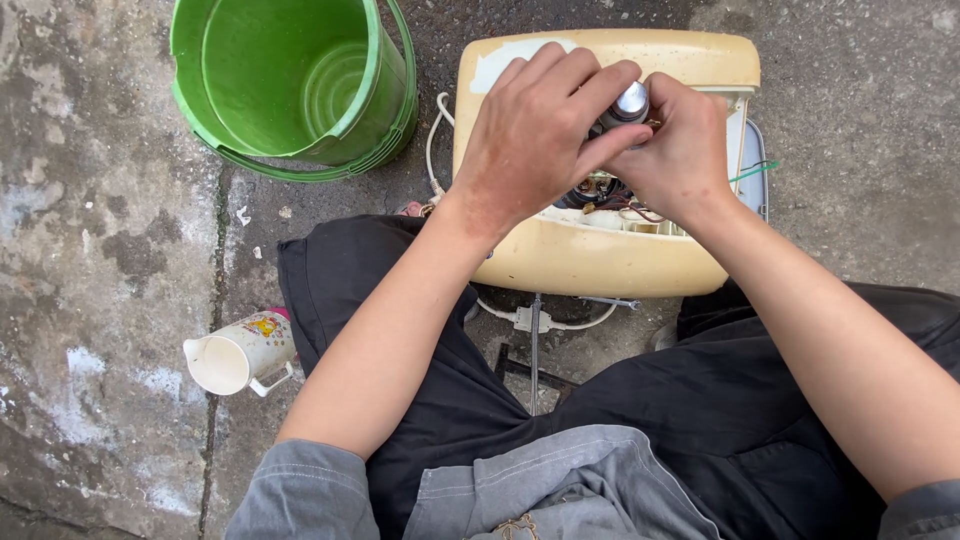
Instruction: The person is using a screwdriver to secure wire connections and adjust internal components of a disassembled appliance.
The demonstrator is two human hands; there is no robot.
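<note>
The person is sitting on the concrete ground (90, 250) with a cream-yellow appliance housing (600, 262) lying between the knees, its long axis running left to right across the view; its opened top is showing wires (612, 198) inside. Both hands are meeting over that opening around a small shiny metal cylinder (630, 100); the cylinder is standing roughly upright, its rounded end pointing up toward the camera and slightly away from the person, though most of its length is hiding behind the fingers. The left hand (540, 135) is lying over it from the left, fingers pressed together and curling around the near side of the cylinder; the right hand (680, 150) is cupping it from the right, thumb and fingers closing against it. A green bucket (290, 85) is standing to the left of the housing; a white plastic jug (240, 352) is lying on its side near the left knee; a white cable (545, 322) is trailing under the housing's near edge.
</note>
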